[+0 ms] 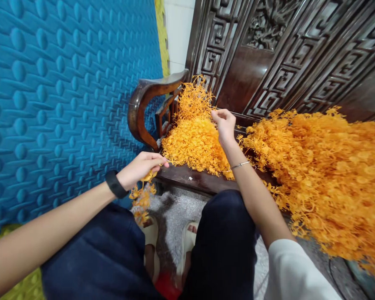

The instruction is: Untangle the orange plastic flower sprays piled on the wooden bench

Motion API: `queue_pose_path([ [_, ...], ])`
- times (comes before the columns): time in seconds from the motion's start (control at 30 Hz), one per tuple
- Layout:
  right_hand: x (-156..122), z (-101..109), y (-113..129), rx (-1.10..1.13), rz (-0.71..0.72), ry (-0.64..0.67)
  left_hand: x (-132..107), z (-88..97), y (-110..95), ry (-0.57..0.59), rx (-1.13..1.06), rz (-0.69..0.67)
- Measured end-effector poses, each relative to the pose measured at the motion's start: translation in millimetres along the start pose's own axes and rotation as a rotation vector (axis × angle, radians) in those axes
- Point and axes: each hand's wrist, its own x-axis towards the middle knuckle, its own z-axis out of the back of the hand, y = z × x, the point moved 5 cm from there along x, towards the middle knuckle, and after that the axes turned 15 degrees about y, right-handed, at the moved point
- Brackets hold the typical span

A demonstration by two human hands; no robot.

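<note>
My left hand (146, 164) is closed in a pinch in front of the bench's near edge. A strand of orange plastic flower pieces (143, 199) hangs beneath it, over my lap. My right hand (224, 123) is raised beside a heap of the same orange flower pieces (195, 141), its thumb and fingertips pressed together. Whatever lies between those fingertips is too small to make out. The heap rests on the dark wooden bench seat (187, 177), against the armrest.
A larger mass of orange flower pieces (331, 175) spreads along the right. The curved wooden armrest (140, 108) rises left of the heap, and a carved backrest (243, 79) stands behind. Blue foam matting (65, 104) fills the left. My sandalled feet (187, 241) are below.
</note>
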Motion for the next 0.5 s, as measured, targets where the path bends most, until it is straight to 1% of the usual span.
queue_pose_path([
  [0.03, 8.5, 9.4, -5.4, -0.033, 0.009, -0.023, 0.6, -0.5, -0.1, 0.009, -0.03, -0.007],
  [0.1, 18.8, 18.3, -17.2, -0.078, 0.012, -0.015, 2.4, -2.1, -0.1, 0.038, -0.077, 0.006],
  [0.17, 22.2, 17.4, -25.1, -0.188, 0.025, 0.03, 4.1, -3.8, -1.1, 0.057, -0.112, 0.023],
  [0.2, 22.6, 15.1, -27.1, -0.277, 0.033, 0.056, 4.7, -4.7, -2.3, 0.062, -0.122, 0.024],
  [0.3, 22.0, 7.1, -28.1, -0.575, 0.052, 0.118, 6.5, -6.7, -6.3, 0.058, -0.129, 0.018],
  [0.33, 21.2, 5.1, -27.1, -0.633, 0.058, 0.12, 7.1, -7.0, -7.0, 0.05, -0.129, 0.018],
  [0.4, 17.0, 0.4, -21.0, -0.66, 0.1, 0.102, 8.8, -6.8, -7.0, 0.026, -0.139, 0.025],
  [0.47, 7.3, -7.8, -8.0, -0.57, 0.184, 0.101, 10.8, -6.0, -5.8, -0.007, -0.16, 0.026],
  [0.5, 0.2, -14.3, 0.5, -0.492, 0.224, 0.14, 11.8, -5.7, -5.2, -0.02, -0.171, 0.024],
])
